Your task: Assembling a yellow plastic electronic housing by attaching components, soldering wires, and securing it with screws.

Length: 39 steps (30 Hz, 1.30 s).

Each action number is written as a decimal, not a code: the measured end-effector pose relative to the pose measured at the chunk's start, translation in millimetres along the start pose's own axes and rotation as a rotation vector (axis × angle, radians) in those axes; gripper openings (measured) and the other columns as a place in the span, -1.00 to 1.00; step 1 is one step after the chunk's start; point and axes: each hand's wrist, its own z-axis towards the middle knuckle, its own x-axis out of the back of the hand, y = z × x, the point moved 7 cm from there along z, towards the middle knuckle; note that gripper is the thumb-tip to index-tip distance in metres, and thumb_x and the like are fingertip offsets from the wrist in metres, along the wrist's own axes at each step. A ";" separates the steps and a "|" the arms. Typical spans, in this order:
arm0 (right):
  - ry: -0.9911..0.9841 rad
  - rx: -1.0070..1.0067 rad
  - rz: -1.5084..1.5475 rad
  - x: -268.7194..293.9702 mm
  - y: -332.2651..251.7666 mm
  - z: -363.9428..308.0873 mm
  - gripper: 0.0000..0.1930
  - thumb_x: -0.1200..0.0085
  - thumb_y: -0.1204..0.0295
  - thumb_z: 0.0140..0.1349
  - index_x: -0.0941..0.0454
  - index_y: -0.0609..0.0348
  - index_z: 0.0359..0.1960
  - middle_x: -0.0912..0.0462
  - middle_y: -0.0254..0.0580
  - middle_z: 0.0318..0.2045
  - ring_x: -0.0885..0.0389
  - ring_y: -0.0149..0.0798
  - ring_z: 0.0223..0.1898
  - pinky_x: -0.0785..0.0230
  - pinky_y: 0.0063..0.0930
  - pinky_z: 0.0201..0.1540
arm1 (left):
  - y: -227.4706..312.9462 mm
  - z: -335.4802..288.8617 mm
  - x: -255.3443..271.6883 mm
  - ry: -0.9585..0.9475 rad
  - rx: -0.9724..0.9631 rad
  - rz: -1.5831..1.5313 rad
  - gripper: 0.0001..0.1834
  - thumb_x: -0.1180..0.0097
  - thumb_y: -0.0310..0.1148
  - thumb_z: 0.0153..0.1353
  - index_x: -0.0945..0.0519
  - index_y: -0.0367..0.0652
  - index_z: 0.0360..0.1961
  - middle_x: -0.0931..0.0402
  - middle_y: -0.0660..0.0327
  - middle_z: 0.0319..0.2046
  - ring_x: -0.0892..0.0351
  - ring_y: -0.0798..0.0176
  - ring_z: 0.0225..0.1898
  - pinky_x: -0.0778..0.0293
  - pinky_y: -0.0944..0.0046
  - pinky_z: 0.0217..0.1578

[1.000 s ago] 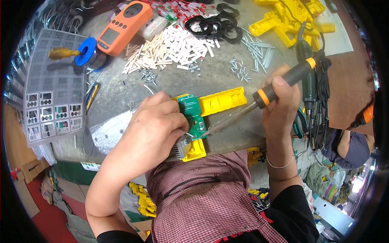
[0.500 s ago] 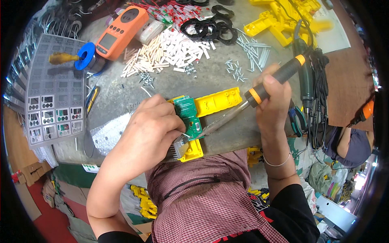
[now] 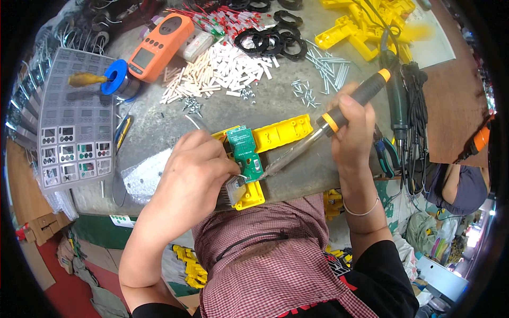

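My right hand point(image 3: 354, 130) grips the black-and-orange handle of a soldering iron point(image 3: 358, 100). Its long metal shaft slants down to the left, and the tip meets the lower right edge of a green circuit board point(image 3: 242, 142). The board lies over a yellow plastic housing point(image 3: 283, 131), which spreads out to the right and below. With fingers pinched at the board's lower left, my left hand point(image 3: 195, 169) holds a thin white wire point(image 3: 242, 176) whose end reaches the board. Just under those fingertips sits a grey finned heatsink point(image 3: 234, 191), partly covered by the hand.
Beyond the board lie piles of white sleeves point(image 3: 241, 66), screws point(image 3: 305, 94) and black rings point(image 3: 270, 42). An orange multimeter point(image 3: 160, 47) and a blue solder spool point(image 3: 119, 79) stand at the far left. Pliers point(image 3: 386, 155) and a second iron point(image 3: 396, 106) are at right.
The soldering iron and my right hand have shifted slightly left and down, its tip staying at the board's edge. My left hand keeps its pinch, nearly still.
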 end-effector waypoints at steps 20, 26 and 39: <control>-0.018 0.004 0.079 1.9 0.1 6.1 -0.82 -0.01 0.30 0.20 -0.36 0.13 -0.38 -0.35 -0.40 -0.56 -0.21 -0.59 -0.60 -0.09 -0.69 -0.51 | -29.7 -8.5 34.9 0.373 0.227 0.248 -0.92 -0.26 -0.52 0.05 -0.62 -0.29 -0.42 -0.55 0.11 -0.37 -0.48 0.01 -0.19 -0.39 0.11 -0.13; -0.062 -0.016 0.071 6.2 3.7 4.9 -0.81 0.00 0.29 0.21 -0.37 0.13 -0.38 -0.35 -0.39 -0.55 -0.22 -0.58 -0.58 -0.12 -0.68 -0.49 | -52.1 8.5 26.5 0.269 0.353 0.355 -0.90 -0.28 -0.50 0.07 -0.63 -0.32 -0.45 -0.55 0.08 -0.42 -0.50 0.01 -0.27 -0.41 0.14 -0.19; -0.014 -0.029 0.076 -2.8 1.9 8.8 -0.83 -0.01 0.29 0.22 -0.39 0.12 -0.39 -0.37 -0.44 -0.54 -0.15 -0.64 -0.61 -0.01 -0.72 -0.55 | -0.3 -1.2 2.7 0.243 0.037 0.064 -0.79 -0.32 -0.63 -0.23 -0.63 -0.21 -0.47 -0.57 0.20 -0.45 -0.52 0.09 -0.26 -0.44 0.16 -0.20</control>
